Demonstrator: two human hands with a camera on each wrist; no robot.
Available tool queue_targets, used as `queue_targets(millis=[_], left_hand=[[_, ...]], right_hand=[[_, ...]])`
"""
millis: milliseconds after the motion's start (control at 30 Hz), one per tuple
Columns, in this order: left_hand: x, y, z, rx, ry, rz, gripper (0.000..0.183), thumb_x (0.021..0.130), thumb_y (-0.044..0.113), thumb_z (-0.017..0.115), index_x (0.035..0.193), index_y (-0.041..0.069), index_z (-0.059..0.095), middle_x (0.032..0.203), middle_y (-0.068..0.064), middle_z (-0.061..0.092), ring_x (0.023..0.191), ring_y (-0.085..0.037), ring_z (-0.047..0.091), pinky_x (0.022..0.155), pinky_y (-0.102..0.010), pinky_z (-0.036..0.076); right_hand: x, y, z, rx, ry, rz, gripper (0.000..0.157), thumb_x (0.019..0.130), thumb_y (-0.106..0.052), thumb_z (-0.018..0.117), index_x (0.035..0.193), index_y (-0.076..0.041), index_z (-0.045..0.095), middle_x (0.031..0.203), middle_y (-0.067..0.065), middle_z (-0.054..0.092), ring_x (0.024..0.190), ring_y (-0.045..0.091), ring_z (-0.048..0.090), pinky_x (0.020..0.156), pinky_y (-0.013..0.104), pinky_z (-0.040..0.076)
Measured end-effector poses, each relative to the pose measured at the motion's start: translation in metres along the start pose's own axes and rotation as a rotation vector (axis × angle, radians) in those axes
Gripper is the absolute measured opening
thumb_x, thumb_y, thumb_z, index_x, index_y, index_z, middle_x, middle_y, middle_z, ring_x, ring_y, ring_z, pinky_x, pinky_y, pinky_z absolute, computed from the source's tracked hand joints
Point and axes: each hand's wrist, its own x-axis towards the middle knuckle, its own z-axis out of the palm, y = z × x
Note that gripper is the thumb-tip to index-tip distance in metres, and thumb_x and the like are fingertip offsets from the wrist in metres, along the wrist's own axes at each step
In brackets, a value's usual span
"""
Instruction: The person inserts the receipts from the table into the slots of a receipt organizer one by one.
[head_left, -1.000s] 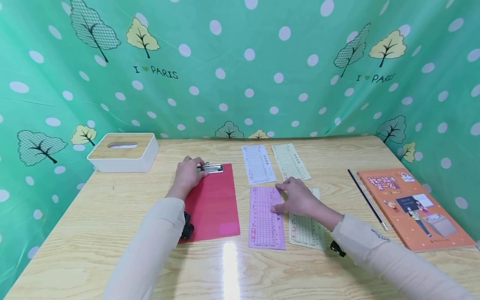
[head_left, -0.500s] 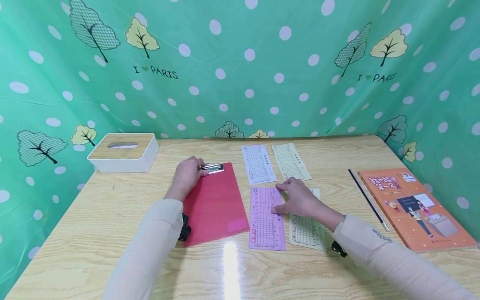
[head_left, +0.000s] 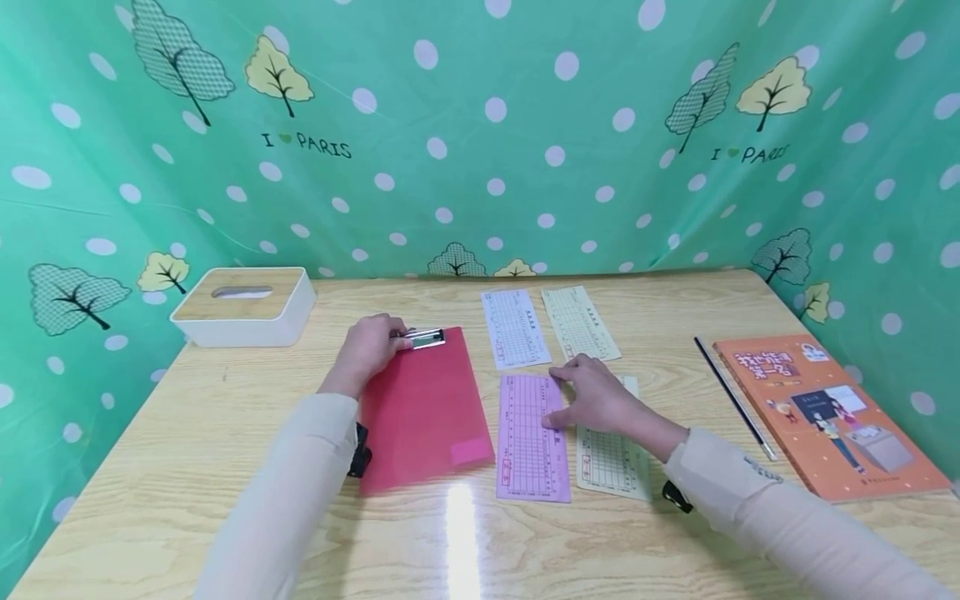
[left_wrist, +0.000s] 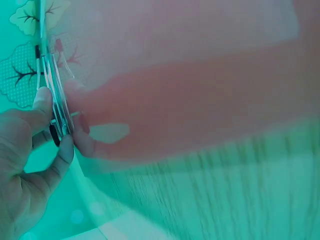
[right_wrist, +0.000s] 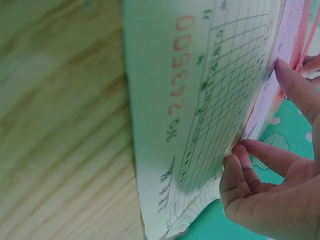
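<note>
In the head view my left hand (head_left: 369,350) pinches the top of a red clipboard (head_left: 423,417) at its metal clip (head_left: 426,337). The left wrist view shows thumb and fingers around the clip (left_wrist: 60,100), with the glossy board stretching away to the right. My right hand (head_left: 600,396) touches the right edge of a purple form slip (head_left: 528,458) with thumb and forefinger spread apart. The other fingers bend in the right wrist view. Beneath that hand lies a pale green form slip (head_left: 611,467), partly covered; its red number shows in the right wrist view.
Behind the purple slip lie a white form slip (head_left: 516,329) and another pale green slip (head_left: 581,323). To the right are a black pencil (head_left: 735,396) and an orange book (head_left: 828,417). A tissue box (head_left: 243,308) stands at the back left, before a green curtain (head_left: 465,108).
The clipboard has turned about its clip: its lower edge swung right toward the purple slip, then shifted slightly back left. The left hand moved a little left; the right hand stayed in place.
</note>
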Motion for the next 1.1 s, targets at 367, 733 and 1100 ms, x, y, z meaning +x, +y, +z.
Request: queue_targets(millis=[367,733,1100], left_hand=[[0.0007,0.0011,-0.004,-0.022,-0.062,-0.017,0.018,0.098,0.015,0.069,0.109,0.002,0.074,0.108,-0.019,0.067,0.096,-0.033,0.062,0.088,-0.045,0.052],[0.0009,-0.0011,-0.0035,-0.075,-0.074,-0.008,0.019,0.097,0.014,0.07,0.108,-0.002,0.072,0.107,-0.02,0.065,0.095,-0.033,0.061,0.089,-0.046,0.051],[-0.0005,-0.0035,-0.0041,-0.07,-0.079,0.007,0.028,0.096,0.014,0.072,0.114,-0.007,0.068,0.11,-0.024,0.063,0.098,-0.035,0.06,0.092,-0.048,0.049]], right_hand=[[-0.0005,-0.0011,-0.001,-0.007,-0.011,0.004,0.088,0.074,-0.03,0.092,0.145,0.002,0.051,0.125,0.014,0.052,0.104,0.026,0.049,0.087,0.04,0.045],[-0.0002,-0.001,-0.0012,-0.015,-0.015,0.003,0.087,0.074,-0.03,0.092,0.145,0.002,0.051,0.127,0.016,0.052,0.106,0.027,0.05,0.089,0.041,0.046],[0.0,-0.0011,-0.0037,-0.036,-0.017,-0.018,0.086,0.075,-0.029,0.091,0.144,0.002,0.052,0.132,0.019,0.053,0.108,0.029,0.052,0.093,0.045,0.046]])
